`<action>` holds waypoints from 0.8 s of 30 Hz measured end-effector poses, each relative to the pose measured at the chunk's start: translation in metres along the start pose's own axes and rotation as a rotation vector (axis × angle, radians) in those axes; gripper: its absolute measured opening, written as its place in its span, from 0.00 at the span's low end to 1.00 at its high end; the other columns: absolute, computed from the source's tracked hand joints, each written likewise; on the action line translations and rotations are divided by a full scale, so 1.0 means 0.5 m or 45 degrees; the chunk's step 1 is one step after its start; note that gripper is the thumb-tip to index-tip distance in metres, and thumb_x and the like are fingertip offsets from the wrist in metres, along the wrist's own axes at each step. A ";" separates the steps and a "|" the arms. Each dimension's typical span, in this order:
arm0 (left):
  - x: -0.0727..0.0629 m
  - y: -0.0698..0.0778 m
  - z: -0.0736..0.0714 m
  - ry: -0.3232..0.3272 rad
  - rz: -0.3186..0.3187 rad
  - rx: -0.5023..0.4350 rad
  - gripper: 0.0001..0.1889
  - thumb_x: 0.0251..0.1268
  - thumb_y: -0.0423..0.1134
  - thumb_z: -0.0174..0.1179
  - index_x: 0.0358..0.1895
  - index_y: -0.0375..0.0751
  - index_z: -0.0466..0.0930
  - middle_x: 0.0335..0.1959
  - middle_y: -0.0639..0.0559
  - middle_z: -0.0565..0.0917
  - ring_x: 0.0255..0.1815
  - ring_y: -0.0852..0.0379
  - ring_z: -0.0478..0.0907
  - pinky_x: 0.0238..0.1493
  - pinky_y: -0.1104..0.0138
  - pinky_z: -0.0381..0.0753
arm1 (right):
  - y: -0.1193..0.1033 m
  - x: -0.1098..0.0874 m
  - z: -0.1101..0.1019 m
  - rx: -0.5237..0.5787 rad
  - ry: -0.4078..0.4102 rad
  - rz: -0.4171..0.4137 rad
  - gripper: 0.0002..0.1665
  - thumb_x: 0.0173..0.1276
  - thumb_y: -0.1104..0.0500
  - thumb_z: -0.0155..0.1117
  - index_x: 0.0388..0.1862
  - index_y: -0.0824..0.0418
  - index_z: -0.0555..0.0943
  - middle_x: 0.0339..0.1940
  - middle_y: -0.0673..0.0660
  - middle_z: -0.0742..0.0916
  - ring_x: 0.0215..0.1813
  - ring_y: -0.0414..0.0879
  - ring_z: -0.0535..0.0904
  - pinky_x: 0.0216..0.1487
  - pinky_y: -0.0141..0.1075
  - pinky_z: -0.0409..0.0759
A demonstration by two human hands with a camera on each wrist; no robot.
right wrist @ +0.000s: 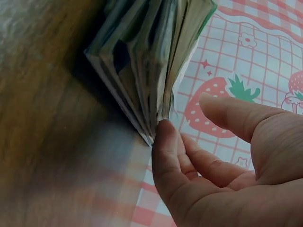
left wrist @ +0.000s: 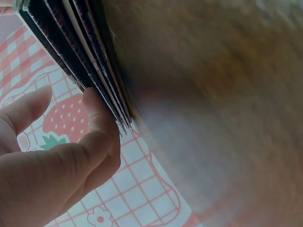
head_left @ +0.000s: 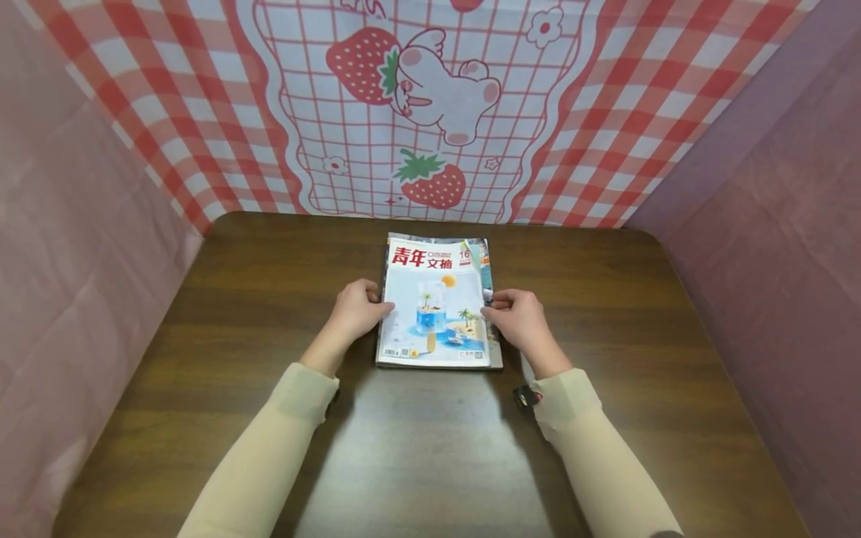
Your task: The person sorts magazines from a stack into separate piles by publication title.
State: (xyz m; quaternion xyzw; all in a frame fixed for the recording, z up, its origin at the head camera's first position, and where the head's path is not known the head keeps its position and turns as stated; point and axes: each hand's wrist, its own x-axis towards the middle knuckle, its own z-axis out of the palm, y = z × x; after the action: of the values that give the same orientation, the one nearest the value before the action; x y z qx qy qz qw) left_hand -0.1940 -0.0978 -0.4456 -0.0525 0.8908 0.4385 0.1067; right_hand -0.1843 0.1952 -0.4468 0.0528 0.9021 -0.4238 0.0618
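Observation:
A stack of magazines (head_left: 433,321) lies on the wooden table, its top cover pale blue and white with red Chinese characters, an ice pop and palm trees. The lower copies stick out a little on the right. At the stack's left side is my left hand (head_left: 356,308), its index fingertip against the layered spines (left wrist: 87,52) and its thumb apart from them in the left wrist view. My right hand (head_left: 521,317) touches the opposite side; in the right wrist view a fingertip meets the fanned page edges (right wrist: 156,61) while the thumb (right wrist: 232,111) stands away.
Behind the table (head_left: 269,254) hangs a red-and-white checked cloth (head_left: 430,179) printed with strawberries and a cartoon animal. Pink cloth walls (head_left: 87,224) stand at the left and right sides. A dark wrist strap (head_left: 527,396) shows by the right cuff.

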 end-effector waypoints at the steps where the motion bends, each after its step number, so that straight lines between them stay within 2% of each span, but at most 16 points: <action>1: 0.000 0.001 0.000 -0.008 -0.009 0.003 0.29 0.68 0.40 0.67 0.65 0.25 0.72 0.51 0.35 0.79 0.51 0.43 0.76 0.54 0.52 0.79 | -0.001 0.000 0.000 -0.002 -0.001 0.003 0.24 0.69 0.57 0.71 0.58 0.72 0.81 0.49 0.65 0.86 0.50 0.55 0.83 0.48 0.46 0.84; 9: 0.002 0.002 0.002 -0.089 -0.061 0.048 0.31 0.68 0.41 0.67 0.66 0.23 0.71 0.52 0.34 0.80 0.52 0.42 0.78 0.54 0.52 0.80 | -0.010 0.002 0.006 -0.009 -0.040 0.046 0.23 0.69 0.58 0.71 0.56 0.73 0.82 0.45 0.65 0.88 0.47 0.54 0.85 0.45 0.43 0.85; 18: 0.003 0.001 0.003 -0.111 -0.032 0.060 0.25 0.67 0.39 0.67 0.60 0.22 0.77 0.47 0.35 0.82 0.47 0.44 0.79 0.50 0.54 0.81 | -0.016 0.004 0.010 -0.044 -0.085 0.080 0.23 0.69 0.57 0.71 0.55 0.72 0.82 0.44 0.63 0.88 0.45 0.52 0.84 0.43 0.41 0.83; 24: 0.003 -0.001 0.003 -0.105 -0.019 0.088 0.20 0.65 0.36 0.67 0.53 0.22 0.81 0.46 0.34 0.83 0.46 0.43 0.79 0.50 0.53 0.81 | -0.014 0.004 0.012 -0.021 -0.082 0.068 0.22 0.69 0.58 0.70 0.56 0.72 0.82 0.46 0.64 0.88 0.48 0.53 0.85 0.45 0.42 0.84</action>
State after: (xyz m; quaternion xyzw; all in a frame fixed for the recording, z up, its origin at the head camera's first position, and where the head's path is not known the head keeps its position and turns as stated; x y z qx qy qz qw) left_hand -0.1954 -0.0970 -0.4475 -0.0371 0.8999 0.4083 0.1484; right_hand -0.1868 0.1864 -0.4457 0.0628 0.9014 -0.4160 0.1025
